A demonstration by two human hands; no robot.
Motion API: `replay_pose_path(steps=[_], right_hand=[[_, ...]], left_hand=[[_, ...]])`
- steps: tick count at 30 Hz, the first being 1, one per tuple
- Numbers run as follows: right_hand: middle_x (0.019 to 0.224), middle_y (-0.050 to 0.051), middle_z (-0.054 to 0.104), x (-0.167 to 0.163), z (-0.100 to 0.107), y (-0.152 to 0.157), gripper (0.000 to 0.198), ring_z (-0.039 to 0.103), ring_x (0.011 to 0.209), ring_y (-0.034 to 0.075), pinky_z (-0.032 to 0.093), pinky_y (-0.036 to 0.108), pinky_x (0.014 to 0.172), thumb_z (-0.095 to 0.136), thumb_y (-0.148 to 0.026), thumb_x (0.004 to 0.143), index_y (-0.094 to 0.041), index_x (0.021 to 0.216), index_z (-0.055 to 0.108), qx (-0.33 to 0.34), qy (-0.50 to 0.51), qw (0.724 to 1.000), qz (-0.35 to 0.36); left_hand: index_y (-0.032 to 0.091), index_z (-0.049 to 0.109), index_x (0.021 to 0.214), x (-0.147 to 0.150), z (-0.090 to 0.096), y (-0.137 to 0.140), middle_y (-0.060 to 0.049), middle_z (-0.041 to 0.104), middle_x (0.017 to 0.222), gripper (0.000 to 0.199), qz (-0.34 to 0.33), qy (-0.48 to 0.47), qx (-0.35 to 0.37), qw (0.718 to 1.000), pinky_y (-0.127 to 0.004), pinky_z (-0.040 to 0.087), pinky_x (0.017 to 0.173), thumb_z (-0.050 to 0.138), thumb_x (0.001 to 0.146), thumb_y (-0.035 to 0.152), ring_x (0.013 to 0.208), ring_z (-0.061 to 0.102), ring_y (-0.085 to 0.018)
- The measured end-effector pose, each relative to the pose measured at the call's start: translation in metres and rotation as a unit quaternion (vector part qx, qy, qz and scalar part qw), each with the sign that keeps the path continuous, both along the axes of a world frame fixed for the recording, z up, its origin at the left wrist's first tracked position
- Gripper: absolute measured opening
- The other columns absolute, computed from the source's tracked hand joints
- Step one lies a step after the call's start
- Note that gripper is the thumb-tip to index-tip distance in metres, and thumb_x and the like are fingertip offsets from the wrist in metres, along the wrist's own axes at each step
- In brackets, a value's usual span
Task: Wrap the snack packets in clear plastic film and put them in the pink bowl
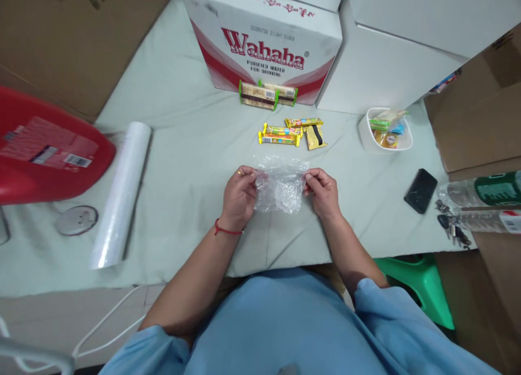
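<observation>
A crinkled clear plastic bag [280, 186] is stretched between my two hands over the table, close to its front edge. My left hand [240, 197] is closed on the bag's left side, and my right hand [322, 190] pinches its right side. Just beyond the bag lie several small yellow snack packets [280, 132] and a yellow packet with a dark band [315, 137]. Farther back, two green-edged snack packs [259, 96] lean against the Wahaha carton [268, 46].
To the left are a roll of clear film [122, 196], a round disc [76, 220] and a big red container [44, 152]. On the right stand a white tub [368, 139] of snacks, a black box-like object [420, 191], keys [451, 226] and plastic bottles [464, 193]. A green stool [431, 288] is below.
</observation>
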State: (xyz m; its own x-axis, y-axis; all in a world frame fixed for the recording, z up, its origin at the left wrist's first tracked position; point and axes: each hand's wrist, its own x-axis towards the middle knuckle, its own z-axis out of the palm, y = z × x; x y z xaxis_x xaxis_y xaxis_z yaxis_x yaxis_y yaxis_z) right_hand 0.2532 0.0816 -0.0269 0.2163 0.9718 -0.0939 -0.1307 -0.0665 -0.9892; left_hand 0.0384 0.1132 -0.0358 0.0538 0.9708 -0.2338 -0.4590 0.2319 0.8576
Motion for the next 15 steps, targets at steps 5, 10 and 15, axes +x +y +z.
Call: replay_pose_path(steps=[5,10,15], right_hand=[[0.066,-0.003,0.062,0.000,-0.002,-0.002,0.031,0.054,0.057,0.013,0.047,0.027,0.056,0.082,-0.054,0.083,-0.024,0.086,0.072,0.004,-0.010,1.000,0.010],[0.064,-0.004,0.062,-0.001,-0.004,-0.002,0.033,0.053,0.056,0.013,0.046,0.027,0.056,0.082,-0.055,0.083,-0.024,0.086,0.071,0.007,-0.023,0.999,0.028],[0.063,-0.005,0.057,-0.001,-0.006,0.003,0.033,0.048,0.053,0.012,0.042,0.025,0.051,0.082,-0.053,0.084,-0.024,0.089,0.069,-0.039,-0.014,0.999,0.021]], left_hand=[[0.025,0.061,0.090,0.003,-0.001,-0.002,-0.004,0.069,0.084,0.041,-0.026,0.019,0.007,0.999,-0.031,0.053,0.065,0.059,0.092,0.066,0.076,0.066,-0.019],[0.023,0.061,0.085,0.008,-0.009,-0.005,0.000,0.067,0.081,0.039,0.013,0.154,0.042,0.987,-0.027,0.048,0.068,0.080,0.085,0.058,0.073,0.058,-0.014],[0.023,0.056,0.082,0.006,-0.012,-0.003,0.002,0.060,0.076,0.037,0.000,0.131,0.052,0.990,-0.027,0.043,0.062,0.076,0.089,0.054,0.065,0.051,-0.012]])
